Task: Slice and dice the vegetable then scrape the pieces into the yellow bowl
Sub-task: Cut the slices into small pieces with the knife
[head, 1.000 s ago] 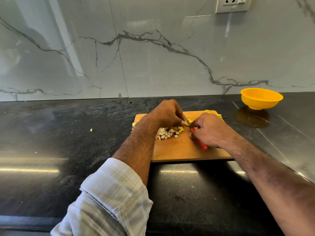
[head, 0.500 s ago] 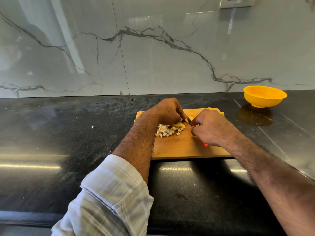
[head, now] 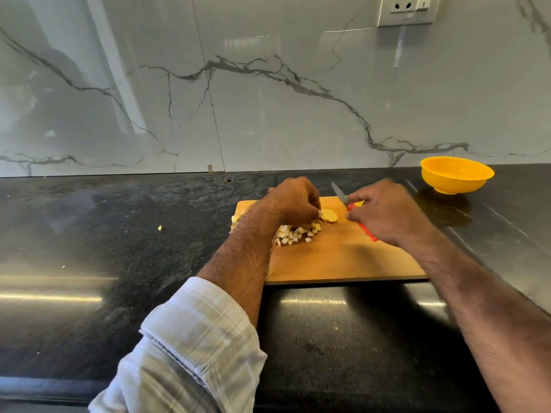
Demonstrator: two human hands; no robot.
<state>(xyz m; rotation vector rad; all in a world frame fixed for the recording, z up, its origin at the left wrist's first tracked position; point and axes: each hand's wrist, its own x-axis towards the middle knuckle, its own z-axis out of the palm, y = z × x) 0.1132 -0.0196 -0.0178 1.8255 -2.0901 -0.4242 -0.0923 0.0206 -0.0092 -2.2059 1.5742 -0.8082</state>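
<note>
Your left hand (head: 293, 201) curls over a pale slice (head: 329, 215) on the cutting board (head: 343, 260), fingertips pinning it for the next cut. Your right hand (head: 387, 213) grips the red-handled knife (head: 347, 202), blade lifted clear. Diced pieces (head: 295, 234) sit heaped beside your left wrist. The yellow bowl (head: 457, 174) stands well apart, right rear, apparently empty.

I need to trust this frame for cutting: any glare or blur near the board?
Head view: glare streaks on the black counter, none on the cutting board; right hand and knife slightly motion-blurred; dice sharp; wide-angle bends the edges.
</note>
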